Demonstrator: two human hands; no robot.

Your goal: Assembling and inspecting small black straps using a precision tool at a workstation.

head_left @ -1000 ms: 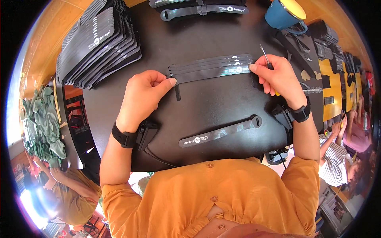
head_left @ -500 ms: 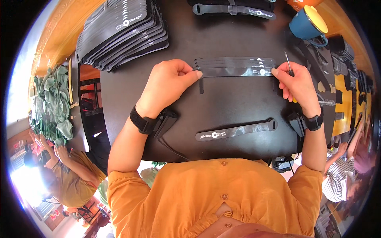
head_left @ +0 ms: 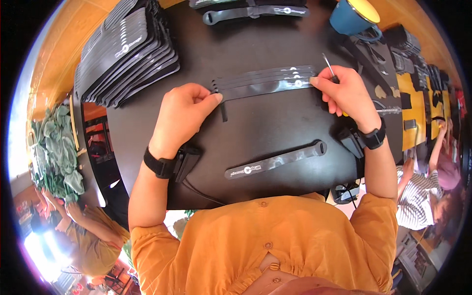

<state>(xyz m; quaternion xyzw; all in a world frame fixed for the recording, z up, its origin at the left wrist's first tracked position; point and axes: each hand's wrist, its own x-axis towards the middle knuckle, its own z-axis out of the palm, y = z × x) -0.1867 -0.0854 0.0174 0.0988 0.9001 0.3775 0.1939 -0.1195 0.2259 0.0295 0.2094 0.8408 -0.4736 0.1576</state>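
Observation:
A small stack of long black straps point(head_left: 265, 82) with white round marks lies across the black table point(head_left: 275, 132). My left hand point(head_left: 184, 110) pinches the stack's left end. At the stack's right end my right hand point(head_left: 344, 91) presses down with its fingertips while gripping a thin metal tool point(head_left: 328, 65) that sticks up past the fingers. A single black strap point(head_left: 275, 161) lies alone nearer to me, touched by neither hand. Both wrists wear black bands.
A tall pile of black straps point(head_left: 128, 51) sits at the far left. More straps point(head_left: 255, 12) lie at the far edge. A blue cup with yellow inside point(head_left: 354, 17) stands far right. Black and yellow pieces point(head_left: 408, 83) fill the right side. People sit below the table on both sides.
Both hands keep their hold on the ends of the strap stack. The view has shifted a little, and the stack's layers look more closely lined up.

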